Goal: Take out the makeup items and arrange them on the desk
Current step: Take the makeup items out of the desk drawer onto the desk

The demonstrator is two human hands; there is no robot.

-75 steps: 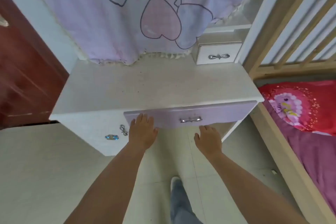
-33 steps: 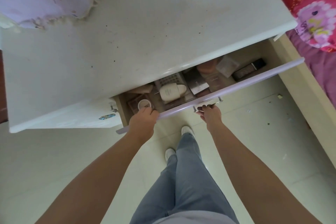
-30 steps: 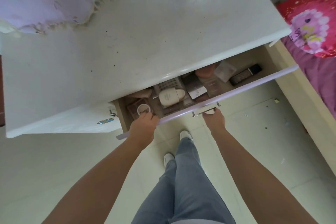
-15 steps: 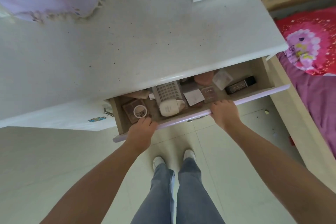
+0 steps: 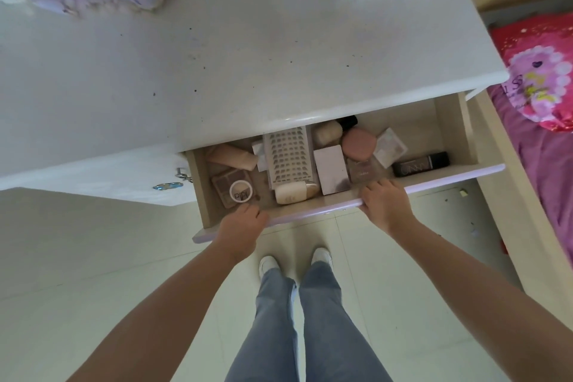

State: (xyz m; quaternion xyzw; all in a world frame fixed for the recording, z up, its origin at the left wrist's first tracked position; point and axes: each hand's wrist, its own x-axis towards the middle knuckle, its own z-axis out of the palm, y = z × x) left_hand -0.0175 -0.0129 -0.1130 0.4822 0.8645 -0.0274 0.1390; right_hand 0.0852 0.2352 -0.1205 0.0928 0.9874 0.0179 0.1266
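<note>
Two hands hold the front edge of the open drawer (image 5: 449, 178) in your head view. Your left hand (image 5: 240, 228) curls over the edge near the left end. Your right hand (image 5: 384, 203) grips it near the middle. The makeup lies inside the drawer: a round pot (image 5: 241, 192) on a brown palette (image 5: 231, 181), a white tray (image 5: 290, 156) (rows of small dark shapes), a pink case (image 5: 359, 143) and a black tube (image 5: 421, 164). The desk (image 5: 248, 56) top sits above.
</note>
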